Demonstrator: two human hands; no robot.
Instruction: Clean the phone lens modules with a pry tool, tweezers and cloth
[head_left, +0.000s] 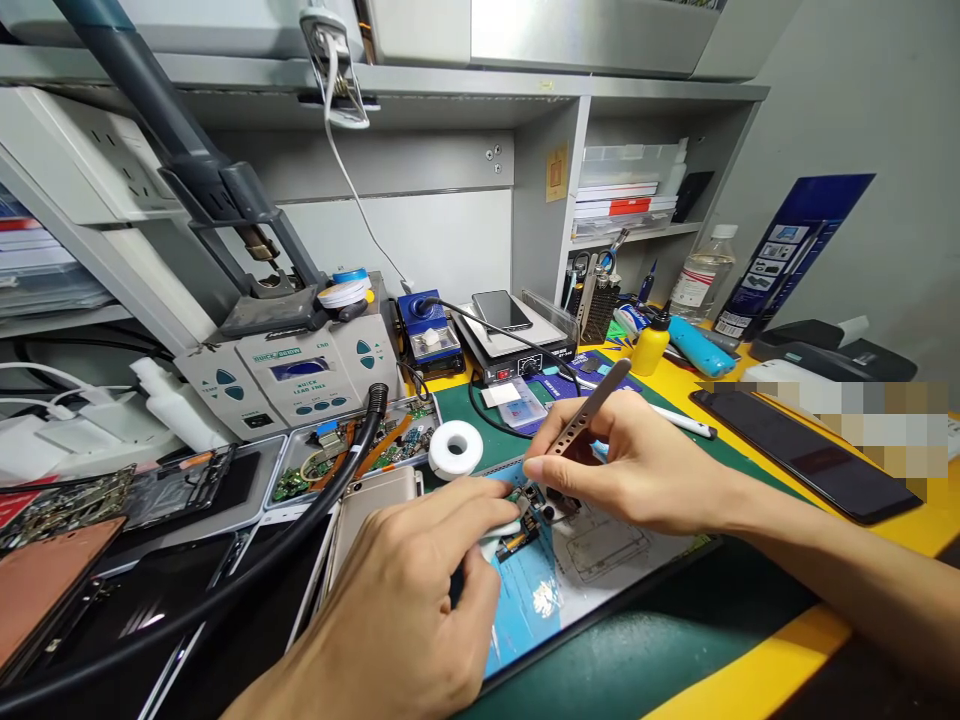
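1. Circuit board (531, 525), small, partly hidden by fingers, sits over the left part of the printed sheet (517, 605); cannot tell if its underside touches.
2. Left hand (424, 575): grip pinches the board's left edge, fingers on top, thumb nearer the wearer, pale cloth-like piece (496, 540) between.
3. Right hand (637, 465): grip grasps metal tweezers (585, 415), tilted, rear end up; tips point down by the board's far right side, contact unclear.
4. Sheet's dark front edge runs slantwise; a broad strip of green mat (637, 645) lies on the near side, then the yellow worktop (787, 650) edge. Most open room: that near strip, under the right forearm.
5. Left side tight: silver phone (379, 490) just beside the left hand, black hose (345, 487) curving past beyond it.
6. Far side tight: white tape roll (456, 467) near the left fingers, clear plastic case (523, 408) beyond the tweezers.
7. Right side: white pen (690, 423) just behind the right wrist; black phone (802, 455) farther out, on yellow, well apart from the board.
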